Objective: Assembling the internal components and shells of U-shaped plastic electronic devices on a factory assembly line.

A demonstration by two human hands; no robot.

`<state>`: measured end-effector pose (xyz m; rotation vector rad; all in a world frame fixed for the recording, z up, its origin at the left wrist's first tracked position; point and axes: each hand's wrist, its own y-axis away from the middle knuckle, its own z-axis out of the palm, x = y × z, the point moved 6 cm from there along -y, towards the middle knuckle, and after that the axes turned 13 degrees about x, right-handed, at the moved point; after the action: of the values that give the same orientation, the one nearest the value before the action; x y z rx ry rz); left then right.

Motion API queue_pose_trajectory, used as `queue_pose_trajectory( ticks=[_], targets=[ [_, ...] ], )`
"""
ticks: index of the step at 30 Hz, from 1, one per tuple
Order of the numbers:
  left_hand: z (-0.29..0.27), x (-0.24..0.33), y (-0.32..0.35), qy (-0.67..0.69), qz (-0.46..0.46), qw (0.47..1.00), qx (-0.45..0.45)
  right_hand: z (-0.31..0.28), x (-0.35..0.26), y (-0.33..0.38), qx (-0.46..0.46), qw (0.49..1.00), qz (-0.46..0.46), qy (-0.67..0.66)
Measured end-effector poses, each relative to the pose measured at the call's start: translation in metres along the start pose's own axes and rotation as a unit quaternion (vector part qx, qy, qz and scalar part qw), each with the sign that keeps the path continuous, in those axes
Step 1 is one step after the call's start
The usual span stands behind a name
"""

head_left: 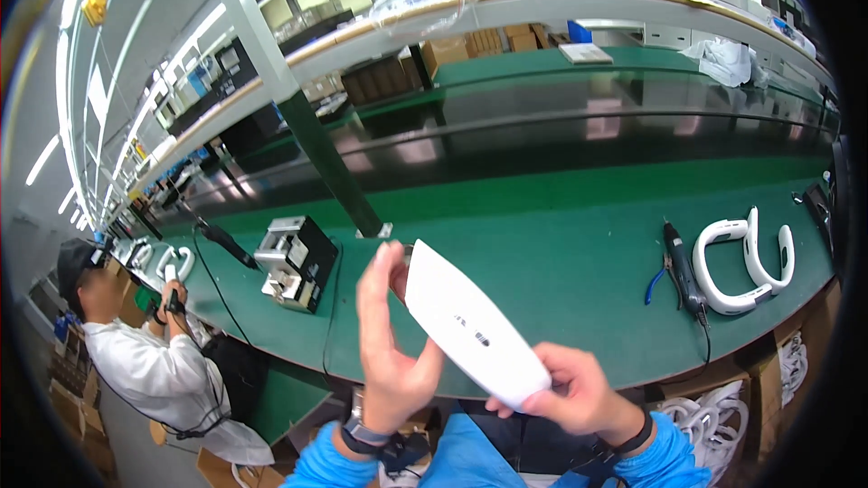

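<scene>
1. Near centre: a casing (475, 325) between left hand (396, 369) and right hand (580, 390).
2. On the workbench (551, 258), left: a machine (309, 264), left of the post (334, 163).
3. Right: pliers (655, 286), screwdriver (686, 273), curved frame (750, 298), left to right.
4. Behind the workbench: conveyor (506, 140).

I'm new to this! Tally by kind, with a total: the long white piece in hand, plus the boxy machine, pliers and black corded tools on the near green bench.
Long white piece: 1
Silver-and-black machine: 1
Blue-handled pliers: 1
Black corded tools: 2
Total: 5
</scene>
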<state>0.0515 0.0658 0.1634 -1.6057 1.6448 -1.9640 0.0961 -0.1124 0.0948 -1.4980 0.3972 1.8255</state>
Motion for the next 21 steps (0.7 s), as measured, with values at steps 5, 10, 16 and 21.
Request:
queue_pose_trajectory(
  ticks=[5,10,16,21],
  targets=[
    [0.016,-0.023,0.060,0.347,-0.340,0.868,0.107,0.008,0.018,-0.008,0.163,0.925,-0.186,0.290],
    [0.045,-0.061,0.085,0.435,-0.437,0.787,-0.010,0.001,0.027,-0.007,0.176,0.838,-0.317,0.408],
    [0.056,-0.068,0.093,0.545,-0.440,0.713,-0.028,0.001,0.027,-0.002,0.163,0.815,-0.319,0.456],
    [0.053,-0.064,0.092,0.540,-0.444,0.712,-0.057,0.001,0.024,0.003,0.150,0.825,-0.311,0.447]
  ],
)
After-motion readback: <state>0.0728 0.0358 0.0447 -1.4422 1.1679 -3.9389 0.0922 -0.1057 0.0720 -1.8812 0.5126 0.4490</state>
